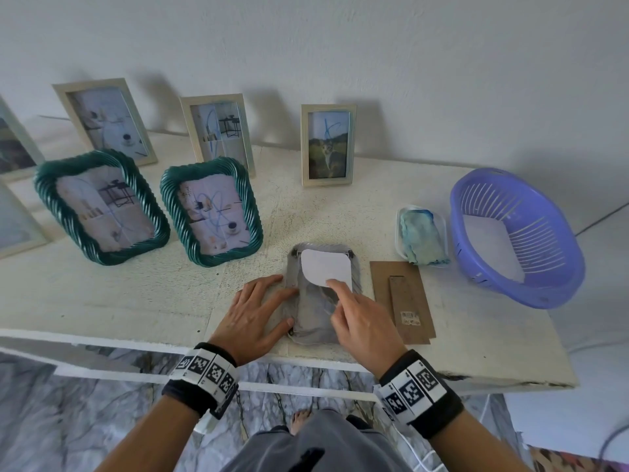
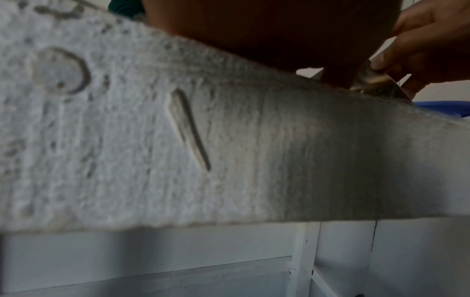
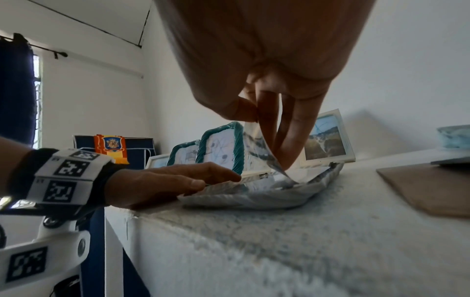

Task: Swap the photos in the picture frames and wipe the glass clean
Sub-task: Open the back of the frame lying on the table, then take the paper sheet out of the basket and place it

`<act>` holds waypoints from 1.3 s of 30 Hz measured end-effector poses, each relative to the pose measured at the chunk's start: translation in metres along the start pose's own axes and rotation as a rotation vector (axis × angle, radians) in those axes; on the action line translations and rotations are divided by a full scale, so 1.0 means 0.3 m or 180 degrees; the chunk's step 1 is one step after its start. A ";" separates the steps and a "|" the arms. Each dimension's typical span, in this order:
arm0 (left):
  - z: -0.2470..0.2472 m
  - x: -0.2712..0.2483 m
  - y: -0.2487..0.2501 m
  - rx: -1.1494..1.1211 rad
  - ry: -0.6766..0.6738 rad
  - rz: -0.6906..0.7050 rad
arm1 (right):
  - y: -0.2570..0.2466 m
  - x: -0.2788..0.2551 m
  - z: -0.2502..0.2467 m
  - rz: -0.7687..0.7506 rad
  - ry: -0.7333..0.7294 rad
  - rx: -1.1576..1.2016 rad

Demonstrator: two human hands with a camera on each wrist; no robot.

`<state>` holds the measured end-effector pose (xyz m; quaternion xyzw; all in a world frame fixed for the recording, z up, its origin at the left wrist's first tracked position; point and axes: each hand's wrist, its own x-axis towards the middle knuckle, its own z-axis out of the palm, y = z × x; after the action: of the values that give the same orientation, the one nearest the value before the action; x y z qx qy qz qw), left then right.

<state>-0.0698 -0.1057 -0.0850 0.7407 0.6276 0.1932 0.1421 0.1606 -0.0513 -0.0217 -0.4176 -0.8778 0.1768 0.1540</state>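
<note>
While left hand (image 1: 253,313) steadies frame (image 1: 311,330), right hand (image 1: 366,323) pinches photo (image 1: 326,269); no legible writing

A purple basket (image 1: 517,236) sits at the right end of the white tabletop (image 1: 136,301), marbled floor (image 1: 68,403) lies below, and a dark curtain (image 3: 15,90) hangs by the window.

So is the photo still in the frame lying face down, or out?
Partly out. The right hand pinches the photo and peels its near end up from the frame; the far end is still inside.
</note>
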 end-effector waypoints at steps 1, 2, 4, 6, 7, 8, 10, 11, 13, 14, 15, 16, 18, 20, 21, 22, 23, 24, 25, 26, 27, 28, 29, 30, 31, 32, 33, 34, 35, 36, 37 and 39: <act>-0.001 0.000 0.000 0.0009 -0.0011 0.0009 | 0.000 -0.004 -0.010 0.0015 0.0036 0.0147; -0.002 0.001 0.000 0.0013 -0.0021 0.0018 | 0.003 -0.009 -0.021 0.0018 0.0107 0.0281; -0.005 0.002 -0.001 -0.0007 -0.0030 0.0025 | 0.018 -0.022 -0.041 -0.0001 0.0344 0.0426; -0.007 0.002 -0.001 -0.0057 -0.0051 0.0007 | 0.044 -0.037 -0.063 0.0010 0.0660 0.0458; -0.009 0.003 0.000 -0.0075 -0.0063 -0.0002 | 0.061 -0.044 -0.076 0.0025 0.0830 0.0483; -0.010 0.004 0.000 -0.0089 -0.0074 -0.0010 | 0.078 -0.052 -0.090 0.0050 0.0990 0.0518; -0.016 0.005 -0.002 -0.0109 -0.0080 -0.0019 | 0.110 -0.070 -0.119 0.0119 0.1235 0.0523; -0.020 0.003 -0.003 -0.0113 -0.0083 -0.0023 | 0.128 -0.083 -0.133 0.0140 0.1289 0.0528; -0.033 0.003 -0.004 -0.0139 -0.0084 -0.0039 | 0.166 -0.119 -0.160 0.0258 0.1265 0.0663; -0.041 0.006 -0.002 -0.0161 -0.0068 -0.0052 | 0.189 -0.140 -0.172 0.0371 0.1193 0.0754; -0.050 0.014 0.003 -0.0172 -0.0031 -0.0063 | 0.213 -0.163 -0.184 0.0485 0.1093 0.0835; -0.059 0.025 0.010 -0.0168 0.0028 -0.0069 | 0.238 -0.185 -0.196 0.0572 0.0983 0.0870; -0.075 0.065 0.036 -0.0148 0.0193 -0.0057 | 0.289 -0.233 -0.216 0.0651 0.0838 0.0771; -0.089 0.124 0.088 -0.0180 0.0329 0.0000 | 0.336 -0.280 -0.228 0.0756 0.0767 0.0668; -0.091 0.161 0.125 -0.0215 0.0368 0.0052 | 0.358 -0.305 -0.231 0.0826 0.0736 0.0642; -0.090 0.201 0.168 -0.0255 0.0384 0.0118 | 0.378 -0.330 -0.234 0.0849 0.0711 0.0575; -0.089 0.243 0.219 -0.0284 0.0380 0.0198 | 0.396 -0.353 -0.239 0.0805 0.0699 0.0475; -0.082 0.287 0.272 -0.0290 0.0361 0.0296 | 0.414 -0.379 -0.247 0.0723 0.0680 0.0346; -0.072 0.331 0.329 -0.0272 0.0330 0.0406 | 0.432 -0.405 -0.257 0.0617 0.0657 0.0215; -0.058 0.375 0.384 -0.0255 0.0272 0.0512 | 0.448 -0.430 -0.268 0.0526 0.0623 0.0088; -0.042 0.418 0.443 -0.0246 0.0202 0.0611 | 0.463 -0.456 -0.278 0.0484 0.0574 0.0007; -0.020 0.460 0.501 -0.0231 0.0135 0.0710 | 0.479 -0.479 -0.290 0.0500 0.0513 -0.0023; 0.005 0.499 0.556 -0.0191 0.0077 0.0799 | 0.494 -0.502 -0.301 0.0553 0.0450 -0.0045; 0.028 0.534 0.611 -0.0135 0.0036 0.0870 | 0.510 -0.523 -0.311 0.0612 0.0382 -0.0102; 0.053 0.566 0.662 -0.0070 -0.0016 0.0910 | 0.524 -0.542 -0.321 0.0665 0.0308 -0.0188; 0.077 0.593 0.707 -0.0006 -0.0083 0.0924 | 0.538 -0.558 -0.332 0.0704 0.0235 -0.0300; 0.099 0.616 0.749 0.0063 -0.0173 0.0906 | 0.552 -0.573 -0.343 0.0735 0.0178 -0.0410; 0.119 0.637 0.780 0.0148 -0.0277 0.0854 | 0.563 -0.586 -0.356 0.0781 0.0137 -0.0498; 0.137 0.655 0.804 0.0255 -0.0352 0.0791 | 0.572 -0.594 -0.370 0.0835 0.0117 -0.0563; 0.151 0.671 0.820 0.0358 -0.0389 0.0738 | 0.581 -0.599 -0.385 0.0870 0.0126 -0.0627; 0.161 0.684 0.830 0.0429 -0.0414 0.0701 | 0.595 -0.601 -0.395 0.0877 0.0156 -0.0689; 0.178 0.702 0.829 0.0399 -0.0476 0.0688 | 0.625 -0.598 -0.411 0.0853 0.0171 -0.0709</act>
<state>0.2015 0.0605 0.0031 0.8237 0.5427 0.1120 0.1203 0.4479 -0.0598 -0.0164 -0.5499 -0.8240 0.0862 0.1053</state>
